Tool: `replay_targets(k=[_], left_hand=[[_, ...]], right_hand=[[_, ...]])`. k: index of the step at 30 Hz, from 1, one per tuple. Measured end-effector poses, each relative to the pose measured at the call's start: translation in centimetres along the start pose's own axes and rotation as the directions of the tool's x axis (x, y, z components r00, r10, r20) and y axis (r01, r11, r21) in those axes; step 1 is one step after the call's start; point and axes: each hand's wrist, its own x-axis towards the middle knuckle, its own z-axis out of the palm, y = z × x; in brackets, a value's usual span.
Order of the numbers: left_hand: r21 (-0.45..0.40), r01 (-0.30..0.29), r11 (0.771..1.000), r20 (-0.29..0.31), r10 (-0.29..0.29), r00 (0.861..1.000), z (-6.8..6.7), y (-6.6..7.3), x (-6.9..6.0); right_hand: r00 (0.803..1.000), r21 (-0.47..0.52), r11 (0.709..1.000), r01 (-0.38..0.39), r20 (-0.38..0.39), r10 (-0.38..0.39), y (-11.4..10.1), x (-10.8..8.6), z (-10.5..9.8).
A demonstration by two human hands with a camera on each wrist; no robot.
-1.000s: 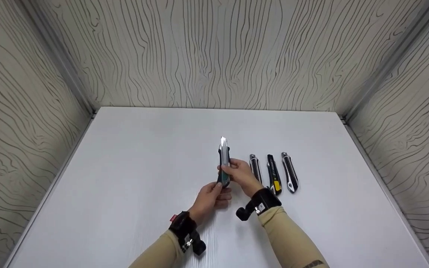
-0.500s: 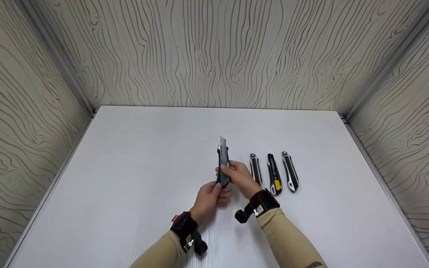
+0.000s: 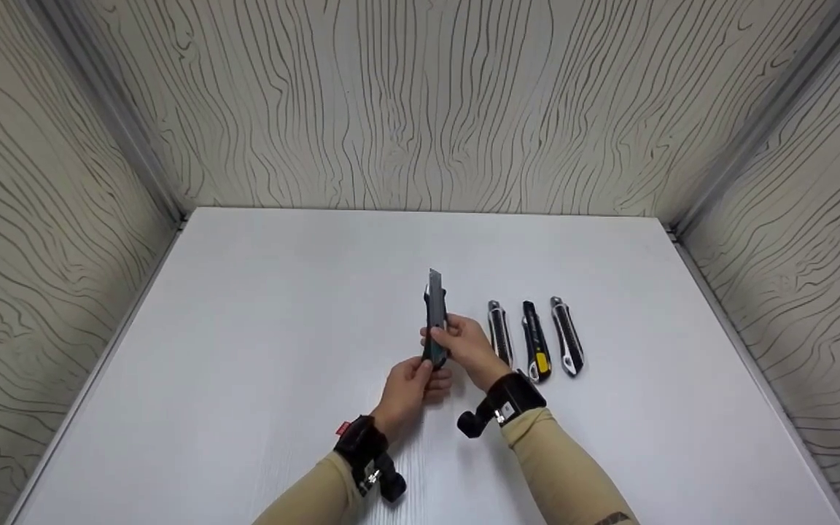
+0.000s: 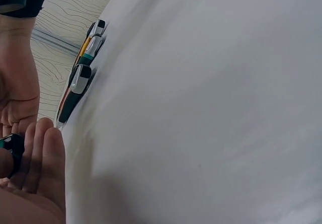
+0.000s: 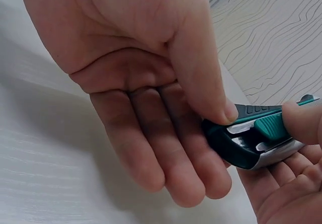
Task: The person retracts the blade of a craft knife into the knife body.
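Observation:
A dark green and silver utility knife [image 3: 435,310] is held above the middle of the table, its metal blade end pointing away from me. My left hand [image 3: 405,386] pinches the butt end between thumb and fingers. Farther up, my right hand [image 3: 472,347] grips the handle from the right. In the right wrist view, the right thumb [image 5: 302,119] lies against the knife's green slider [image 5: 271,127], while the left hand [image 5: 146,98] holds the dark butt end with its other fingers extended below. Only a small part of the knife [image 4: 12,146] shows in the left wrist view.
To the right of my hands lie a black and silver utility knife [image 3: 499,332], a black one with a yellow patch [image 3: 537,343] and another black and silver one [image 3: 568,337]. The white table [image 3: 281,292] is bordered by wood-grain patterned walls [image 3: 420,109].
The held knife and my right hand have shifted very slightly left, and the knife has turned a little, so the bright shine on its metal has dimmed. Both hands keep their hold.

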Motion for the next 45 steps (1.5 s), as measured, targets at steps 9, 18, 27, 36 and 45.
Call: replay_targets(k=[9,18,27,36,45], left_hand=[[0.001,-0.008,1.000,-0.009,0.008,1.000,0.01,0.12,0.04],[-0.030,0.017,0.999,-0.004,-0.017,1.000,-0.01,-0.24,0.25],[-0.019,0.015,1.000,-0.019,-0.015,1.000,-0.04,-0.20,0.13],[-0.034,0.023,0.999,-0.015,-0.024,1.000,-0.07,-0.12,-0.07],[-0.020,0.029,0.999,-0.015,-0.029,0.999,-0.18,-0.40,0.03]], right_hand=[[1.000,-0.015,1.000,0.002,-0.006,-0.002,-0.04,-0.05,0.03],[1.000,-0.017,1.000,-0.022,-0.016,0.021,0.19,-0.03,-0.08],[1.000,-0.008,1.000,0.000,0.010,0.000,0.13,-0.16,0.01],[1.000,-0.025,1.000,0.004,0.029,-0.003,0.28,-0.22,-0.04],[0.998,-0.033,0.999,-0.001,0.062,0.003,0.71,-0.38,-0.26]])
